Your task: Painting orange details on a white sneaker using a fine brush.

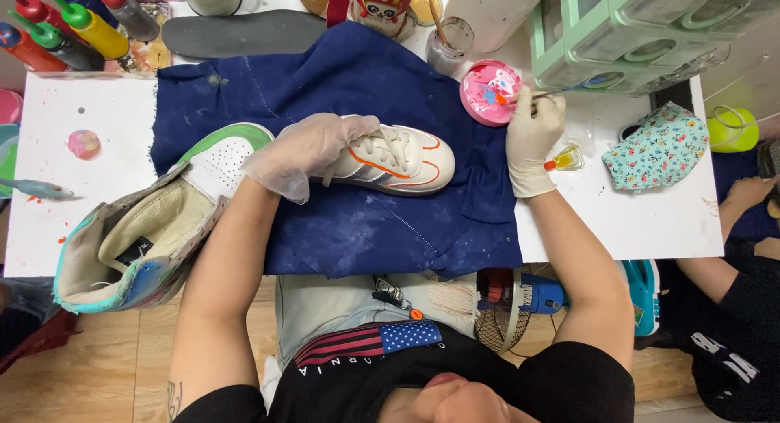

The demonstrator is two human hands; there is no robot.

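A white sneaker [406,159] with orange outlines and white laces lies on a dark blue cloth [366,228]. My left hand [313,151], in a loose clear glove, rests over the sneaker's heel end and holds it. My right hand [532,134], in a white glove, grips a thin paintbrush [561,91]. The brush tip dips into a round pink palette dish [490,91] with blue, white and orange paint blobs. A small yellow bottle [566,158] lies just right of that wrist.
A high-top shoe [154,220] with green trim lies at the left table edge. Paint squeeze bottles [73,21] stand at the back left, a grey insole [244,33] behind the cloth, a jar [449,45] with a stick, green drawers [642,29], a floral cloth [658,147]. Another person's arm [731,220] is at right.
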